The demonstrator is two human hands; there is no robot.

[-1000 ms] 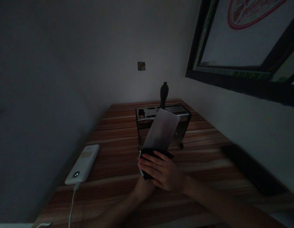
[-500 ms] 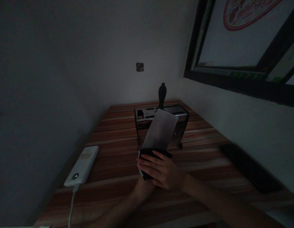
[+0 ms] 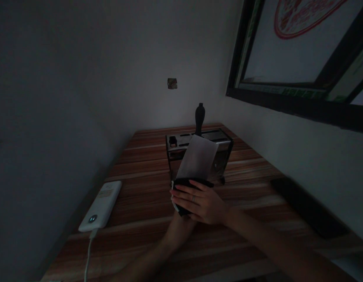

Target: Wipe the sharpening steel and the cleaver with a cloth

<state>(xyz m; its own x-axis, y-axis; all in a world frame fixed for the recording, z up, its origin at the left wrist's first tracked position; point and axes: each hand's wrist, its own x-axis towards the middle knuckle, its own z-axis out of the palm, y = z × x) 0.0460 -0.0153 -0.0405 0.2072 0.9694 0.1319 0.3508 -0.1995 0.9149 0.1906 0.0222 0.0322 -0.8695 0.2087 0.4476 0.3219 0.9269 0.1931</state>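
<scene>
"So, where's the blade point(image 3: 197, 158) from your corner?"

"Held tilted over the table point(image 3: 140, 188), its far end in front of the slotted rack point(image 3: 225, 145); touching or not, I can't tell. Black cloth point(image 3: 183, 182) covers the near end."

"And the hands?"

"The right hand point(image 3: 203, 203) lies across the cloth, fingers together and pressed on it. The left hand point(image 3: 185, 222) is underneath, mostly hidden; I can't tell how it's closed, or on what."

"Which step would you call that?"

"Wiping, I'd guess, down by the base, with most of the metal bare."

"What would the next move call for?"

"Steady support from below, I'd say, and flat pressure through the cloth, fingertips kept off the edge."
</scene>
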